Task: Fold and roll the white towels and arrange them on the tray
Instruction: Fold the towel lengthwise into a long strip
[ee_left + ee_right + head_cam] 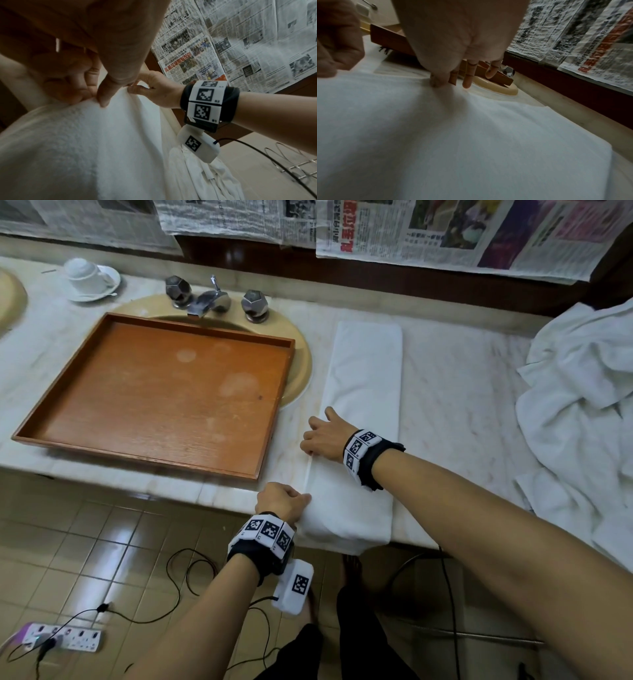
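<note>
Lying along the marble counter is the folded white towel, a long strip with its near end hanging over the counter's front edge, just right of the wooden tray. A heap of more white towels is waiting at the far right. Nothing is sitting on the tray yet. The right hand is pinching the strip's left edge halfway along. The left hand is pinching the same edge near the end. To do this well, both hands should be pulling the edge straight and flat, so the 2 layers are matching before rolling.
</note>
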A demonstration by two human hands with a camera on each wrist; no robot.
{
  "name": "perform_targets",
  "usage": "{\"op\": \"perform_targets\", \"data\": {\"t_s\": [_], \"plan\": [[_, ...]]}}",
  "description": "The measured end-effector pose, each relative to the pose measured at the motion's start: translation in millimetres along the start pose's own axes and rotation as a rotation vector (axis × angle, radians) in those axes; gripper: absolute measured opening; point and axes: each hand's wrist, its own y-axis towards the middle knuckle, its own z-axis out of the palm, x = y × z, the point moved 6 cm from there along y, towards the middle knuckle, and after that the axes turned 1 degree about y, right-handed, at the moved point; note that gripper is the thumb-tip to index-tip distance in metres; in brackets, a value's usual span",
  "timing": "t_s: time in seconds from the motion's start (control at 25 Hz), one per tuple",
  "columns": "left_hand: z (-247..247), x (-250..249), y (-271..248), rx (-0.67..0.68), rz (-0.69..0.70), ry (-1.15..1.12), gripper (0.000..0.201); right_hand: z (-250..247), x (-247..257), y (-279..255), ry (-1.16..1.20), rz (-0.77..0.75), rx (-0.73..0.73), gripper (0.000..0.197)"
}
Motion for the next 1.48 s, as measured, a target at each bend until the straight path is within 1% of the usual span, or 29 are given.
{"op": "perform_targets", "data": {"t_s": [0.12, 0.28, 0.36, 0.48, 0.56, 0.64, 0.72, 0.76, 0.8, 0.84, 0.88, 0.92, 0.96, 1.0, 1.04, 1.08, 1.12, 1.16, 1.2, 1.24, 1.28, 1.32, 1.4, 1.44, 1.48], "plan": [[1, -3, 3, 0.006, 0.014, 0.061, 0.018, 1, -1, 4, -0.002, -0.009, -0.051, 0.029], [-1, -14, 9, 0.003, 0.035, 0.156, 0.014, 1, -15, 10, 0.019, 0.003, -0.049, 0.031], [-1, -22, 13, -0.004, 0.042, 0.186, 0.013, 0, -17, 13, 0.036, 0.001, -0.074, 0.032], [-3, -42, 23, -0.032, 0.085, 0.205, 0.021, 6, -26, 14, 0.071, 0.010, -0.093, 0.034], [-2, -53, 31, -0.056, 0.110, 0.202, 0.022, 10, -39, 15, 0.100, 0.038, -0.108, 0.034], [1, -58, 37, -0.055, 0.119, 0.207, 0.018, 8, -44, 21, 0.128, 0.040, -0.151, 0.032], [2, -57, 41, -0.030, 0.104, 0.210, 0.015, 14, -44, 25, 0.236, 0.050, -0.198, 0.031], [1, -58, 43, -0.022, 0.097, 0.226, 0.014, 20, -47, 23, 0.340, 0.107, -0.247, 0.030], [0, -61, 45, -0.030, 0.092, 0.273, 0.016, 29, -56, 17, 0.461, 0.219, -0.301, 0.031], [-1, -67, 44, -0.071, 0.100, 0.353, 0.019, 42, -68, 7, 0.573, 0.370, -0.330, 0.036], [0, -77, 44, -0.141, 0.140, 0.439, 0.025, 61, -80, -4, 0.660, 0.527, -0.306, 0.043], [4, -90, 45, -0.199, 0.225, 0.485, 0.034, 79, -90, -15, 0.710, 0.661, -0.239, 0.051], [16, -106, 46, -0.218, 0.363, 0.494, 0.048, 97, -98, -25, 0.729, 0.753, -0.159, 0.057], [33, -124, 46, -0.161, 0.534, 0.490, 0.060, 110, -105, -33, 0.736, 0.800, -0.085, 0.061], [53, -138, 44, -0.044, 0.693, 0.504, 0.065, 120, -108, -38, 0.743, 0.806, -0.036, 0.064], [69, -147, 46, 0.068, 0.798, 0.546, 0.066, 126, -112, -41, 0.756, 0.790, -0.015, 0.066], [81, -147, 54, 0.144, 0.822, 0.586, 0.065, 129, -113, -42, 0.766, 0.772, -0.011, 0.068], [87, -146, 66, 0.154, 0.769, 0.613, 0.064, 132, -115, -43, 0.778, 0.764, -0.015, 0.068], [82, -145, 76, 0.095, 0.627, 0.586, 0.065, 133, -116, -45, 0.788, 0.759, -0.023, 0.069], [72, -144, 84, 0.008, 0.462, 0.506, 0.066, 133, -116, -46, 0.795, 0.756, -0.030, 0.069], [69, -150, 87, -0.037, 0.384, 0.430, 0.068, 133, -117, -47, 0.796, 0.754, -0.044, 0.069], [74, -162, 85, -0.033, 0.444, 0.400, 0.067, 132, -118, -48, 0.787, 0.750, -0.059, 0.068], [88, -185, 83, 0.083, 0.618, 0.375, 0.063, 130, -122, -48, 0.767, 0.751, -0.089, 0.065], [90, -191, 90, 0.126, 0.627, 0.353, 0.063, 128, -126, -47, 0.760, 0.761, -0.116, 0.062], [83, -195, 102, 0.096, 0.513, 0.273, 0.064, 126, -131, -48, 0.758, 0.778, -0.144, 0.058]]}}
